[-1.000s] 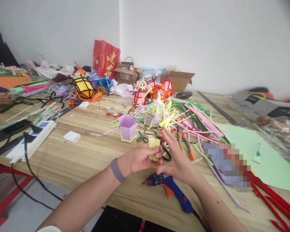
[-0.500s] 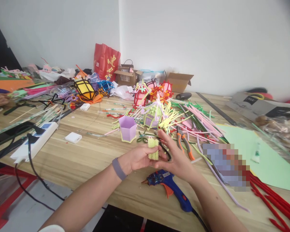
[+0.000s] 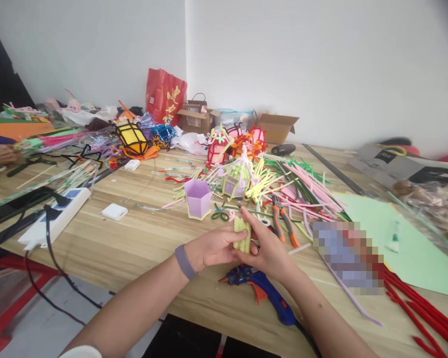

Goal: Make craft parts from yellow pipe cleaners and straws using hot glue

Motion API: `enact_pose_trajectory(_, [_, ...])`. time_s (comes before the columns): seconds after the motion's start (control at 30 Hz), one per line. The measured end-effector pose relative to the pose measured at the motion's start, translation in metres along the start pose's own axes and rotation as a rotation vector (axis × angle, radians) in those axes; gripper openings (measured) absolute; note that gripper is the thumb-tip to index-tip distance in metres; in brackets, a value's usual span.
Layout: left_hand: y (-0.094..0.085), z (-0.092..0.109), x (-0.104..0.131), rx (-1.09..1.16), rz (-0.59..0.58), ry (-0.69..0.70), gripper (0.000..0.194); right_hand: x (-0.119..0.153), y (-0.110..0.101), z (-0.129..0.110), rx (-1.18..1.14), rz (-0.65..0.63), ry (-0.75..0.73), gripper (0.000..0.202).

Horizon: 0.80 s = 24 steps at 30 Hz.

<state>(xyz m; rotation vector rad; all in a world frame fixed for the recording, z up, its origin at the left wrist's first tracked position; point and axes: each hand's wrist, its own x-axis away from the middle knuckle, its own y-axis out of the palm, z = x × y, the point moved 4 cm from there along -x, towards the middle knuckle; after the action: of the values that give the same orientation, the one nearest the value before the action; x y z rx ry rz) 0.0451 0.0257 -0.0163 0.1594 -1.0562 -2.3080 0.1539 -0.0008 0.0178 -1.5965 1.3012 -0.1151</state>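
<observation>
Pinching fuzzy yellow-green ribbed piece (image 3: 242,245) w/ L hand (image 3: 216,244), R hand (image 3: 272,249) gripping its edge too; blue-and-orange plastic glue gun (image 3: 272,292) nr R hand on wood-grain table (image 3: 149,238).

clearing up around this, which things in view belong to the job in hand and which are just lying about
Likely in the job: held yellow-green fuzzy piece, purple cup, blue glue gun

Probably just lying about: red bag, cardboard boxes, nearer small white block

A red bag (image 3: 160,94) stands beside an open cardboard box (image 3: 196,122), a white power strip (image 3: 64,215) nearer at left
</observation>
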Motion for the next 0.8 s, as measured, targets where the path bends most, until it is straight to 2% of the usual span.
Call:
enact_pose_trajectory(0.17, [0.001,0.000,0.002,-0.024,-0.029,-0.009,0.026,0.000,0.001,-0.003,0.019,-0.006,-0.065,0.099])
enact_pose_trajectory(0.33, [0.011,0.001,0.006,-0.041,-0.153,-0.040,0.037,-0.001,-0.003,-0.009,0.014,-0.016,-0.088,0.103])
enact_pose_trajectory(0.5, [0.011,0.002,0.006,-0.039,-0.155,-0.037,0.033,-0.001,-0.005,-0.013,-0.004,-0.009,-0.154,0.102])
enact_pose_trajectory(0.63, [0.011,-0.001,0.006,-0.012,-0.174,-0.050,0.031,-0.001,-0.007,-0.013,0.045,0.035,-0.153,0.093])
enact_pose_trajectory(0.8, [0.015,0.001,0.007,-0.019,-0.158,-0.057,0.033,0.000,-0.010,-0.013,0.057,0.066,-0.141,0.093])
